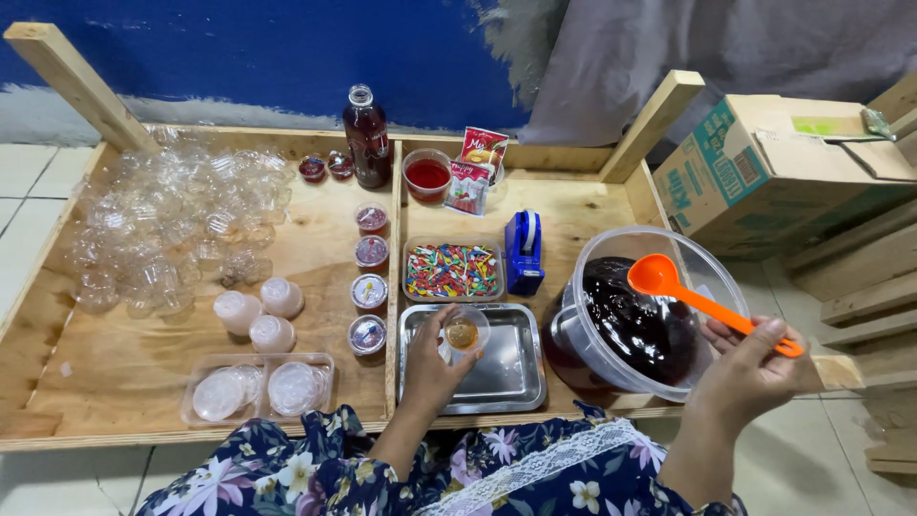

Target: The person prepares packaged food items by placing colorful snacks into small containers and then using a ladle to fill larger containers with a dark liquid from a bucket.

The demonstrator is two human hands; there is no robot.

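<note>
My left hand (430, 368) holds a small clear plastic cup (463, 330) with a bit of amber liquid in it, just above a shiny metal tray (516, 377). My right hand (755, 368) grips the handle of an orange plastic spoon (669, 284), whose bowl hovers over a large clear bowl (592, 334) of dark, glossy jelly (635, 320). The big bowl is tilted toward me at the right edge of the wooden table.
Four filled, lidded small cups (370, 277) stand in a column left of the tray. Behind it lie a tray of colourful small spoons (451, 270), a blue tape dispenser (523, 250), a dark bottle (367, 139) and a red-filled cup (427, 175). Empty cups (172, 229) pile at left; a cardboard box (774, 172) sits right.
</note>
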